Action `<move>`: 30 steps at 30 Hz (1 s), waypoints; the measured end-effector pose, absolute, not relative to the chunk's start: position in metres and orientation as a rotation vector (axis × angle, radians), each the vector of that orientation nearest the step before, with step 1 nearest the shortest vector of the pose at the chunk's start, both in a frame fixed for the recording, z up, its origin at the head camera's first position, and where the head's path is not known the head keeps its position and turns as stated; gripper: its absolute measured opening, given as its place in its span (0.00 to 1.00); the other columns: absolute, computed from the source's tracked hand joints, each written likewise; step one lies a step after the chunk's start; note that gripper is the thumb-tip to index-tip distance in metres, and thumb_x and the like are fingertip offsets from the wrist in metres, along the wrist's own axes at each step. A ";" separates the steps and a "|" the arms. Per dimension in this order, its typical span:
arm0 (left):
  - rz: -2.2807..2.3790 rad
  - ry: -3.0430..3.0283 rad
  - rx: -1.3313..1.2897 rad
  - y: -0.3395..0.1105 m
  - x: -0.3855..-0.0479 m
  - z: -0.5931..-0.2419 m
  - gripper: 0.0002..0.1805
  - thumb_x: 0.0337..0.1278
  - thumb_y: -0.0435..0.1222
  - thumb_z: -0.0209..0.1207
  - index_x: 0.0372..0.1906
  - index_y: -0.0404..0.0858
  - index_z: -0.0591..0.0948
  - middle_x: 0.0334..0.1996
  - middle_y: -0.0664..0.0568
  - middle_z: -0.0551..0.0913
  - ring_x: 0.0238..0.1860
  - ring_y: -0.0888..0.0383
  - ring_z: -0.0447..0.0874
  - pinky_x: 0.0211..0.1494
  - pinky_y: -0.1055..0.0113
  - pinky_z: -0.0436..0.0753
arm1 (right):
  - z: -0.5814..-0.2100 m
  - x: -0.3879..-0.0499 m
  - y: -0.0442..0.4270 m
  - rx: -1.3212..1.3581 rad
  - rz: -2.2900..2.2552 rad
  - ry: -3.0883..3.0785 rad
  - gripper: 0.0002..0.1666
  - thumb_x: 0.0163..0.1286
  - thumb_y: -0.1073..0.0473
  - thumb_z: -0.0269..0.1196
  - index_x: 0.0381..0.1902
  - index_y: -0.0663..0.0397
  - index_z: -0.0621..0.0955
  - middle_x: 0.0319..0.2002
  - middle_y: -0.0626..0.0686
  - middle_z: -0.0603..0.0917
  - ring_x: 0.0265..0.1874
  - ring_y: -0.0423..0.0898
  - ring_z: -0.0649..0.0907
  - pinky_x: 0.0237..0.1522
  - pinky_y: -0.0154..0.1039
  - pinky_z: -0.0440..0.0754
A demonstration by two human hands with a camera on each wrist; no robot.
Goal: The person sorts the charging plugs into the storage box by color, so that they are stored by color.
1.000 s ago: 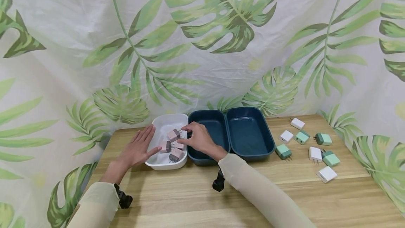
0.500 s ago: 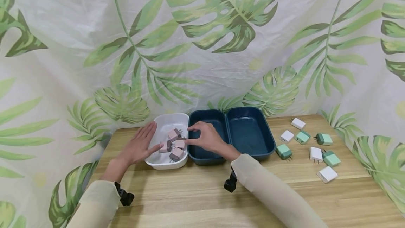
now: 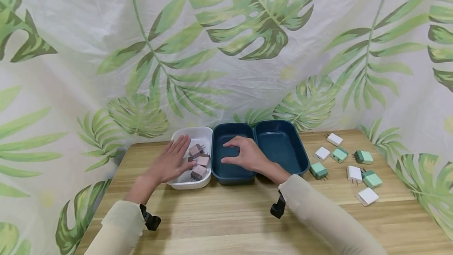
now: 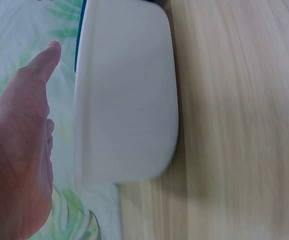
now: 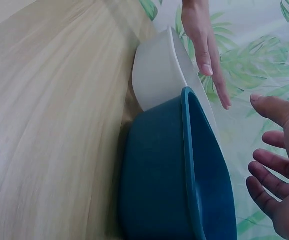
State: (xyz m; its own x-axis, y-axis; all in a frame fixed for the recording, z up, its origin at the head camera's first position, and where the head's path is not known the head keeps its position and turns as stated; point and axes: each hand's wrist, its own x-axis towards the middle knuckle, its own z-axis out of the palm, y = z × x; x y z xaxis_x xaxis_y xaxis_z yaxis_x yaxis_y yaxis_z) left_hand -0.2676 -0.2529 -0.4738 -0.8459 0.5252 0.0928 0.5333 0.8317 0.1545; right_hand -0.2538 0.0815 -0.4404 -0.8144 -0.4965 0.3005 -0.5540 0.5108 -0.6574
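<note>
Several pink and grey plug adapters (image 3: 199,172) lie in the white tray (image 3: 189,185). The left hand (image 3: 170,163) is over the left part of that tray, fingers straight and thumb apart, gripping nothing; in the left wrist view this hand (image 4: 22,135) is beside the tray's wall (image 4: 127,95). Above the middle, dark blue tray (image 3: 233,180) hovers the right hand (image 3: 253,156), thumb and forefinger spread with a gap between them. The right wrist view has the right hand (image 5: 284,162) beside the blue tray (image 5: 157,170), its fingers bent loosely, nothing held.
Another dark blue tray (image 3: 283,145) adjoins the middle one on the right. Several white adapters (image 3: 367,196) and green adapters (image 3: 319,170) lie loose on the wooden table (image 3: 219,223) at the right. A leaf-patterned cloth (image 3: 177,50) hangs behind.
The right hand has moved right, away from the white tray to over the middle tray, and its thumb and forefinger have spread. The left hand has shifted right, further over the white tray.
</note>
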 end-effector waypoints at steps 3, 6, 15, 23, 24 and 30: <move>-0.258 -2.958 -0.878 -0.243 -0.267 -0.471 0.53 0.75 0.60 0.55 0.85 0.29 0.50 0.86 0.36 0.48 0.86 0.39 0.42 0.85 0.39 0.47 | -0.439 -0.250 0.091 0.945 1.204 -2.668 0.32 0.65 0.45 0.78 0.61 0.57 0.87 0.55 0.59 0.88 0.54 0.57 0.85 0.49 0.46 0.86; -0.265 -2.956 -0.890 -0.232 -0.266 -0.469 0.53 0.75 0.60 0.55 0.85 0.30 0.50 0.86 0.37 0.48 0.86 0.41 0.42 0.85 0.41 0.47 | -0.439 -0.247 0.101 0.968 1.208 -2.665 0.32 0.64 0.46 0.79 0.61 0.58 0.87 0.56 0.58 0.87 0.55 0.58 0.85 0.51 0.52 0.87; -0.317 -2.943 -0.945 -0.204 -0.264 -0.466 0.53 0.74 0.62 0.54 0.86 0.33 0.50 0.86 0.39 0.47 0.87 0.43 0.41 0.86 0.42 0.46 | -0.437 -0.241 0.133 0.997 1.118 -2.655 0.30 0.63 0.47 0.79 0.59 0.54 0.88 0.56 0.53 0.88 0.49 0.53 0.87 0.48 0.53 0.88; -0.325 -2.981 -0.951 -0.185 -0.266 -0.471 0.53 0.76 0.64 0.51 0.86 0.34 0.46 0.87 0.41 0.43 0.87 0.45 0.38 0.86 0.44 0.44 | -0.432 -0.236 0.168 1.083 1.081 -2.629 0.27 0.62 0.51 0.80 0.58 0.53 0.89 0.55 0.53 0.88 0.52 0.54 0.87 0.50 0.55 0.88; -0.319 -2.984 -0.952 -0.183 -0.265 -0.471 0.53 0.76 0.64 0.51 0.86 0.34 0.46 0.87 0.41 0.43 0.87 0.45 0.38 0.86 0.44 0.43 | -0.431 -0.236 0.172 1.097 1.075 -2.624 0.27 0.62 0.51 0.81 0.57 0.53 0.89 0.55 0.53 0.88 0.53 0.55 0.87 0.51 0.54 0.88; -0.297 -3.004 -0.958 -0.173 -0.262 -0.473 0.53 0.76 0.65 0.49 0.86 0.35 0.46 0.87 0.42 0.43 0.87 0.46 0.37 0.87 0.45 0.43 | -0.433 -0.235 0.196 1.196 1.027 -2.609 0.27 0.62 0.52 0.80 0.57 0.54 0.89 0.56 0.51 0.87 0.55 0.52 0.87 0.50 0.53 0.88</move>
State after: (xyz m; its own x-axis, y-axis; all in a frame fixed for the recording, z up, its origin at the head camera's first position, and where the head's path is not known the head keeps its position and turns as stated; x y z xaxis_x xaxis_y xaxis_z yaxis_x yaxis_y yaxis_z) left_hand -0.2621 -0.1731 -0.4727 -0.8168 0.5760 0.0324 0.5712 0.7995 0.1857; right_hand -0.2346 0.1959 -0.4332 -0.6886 -0.6386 0.3436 -0.7015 0.4663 -0.5390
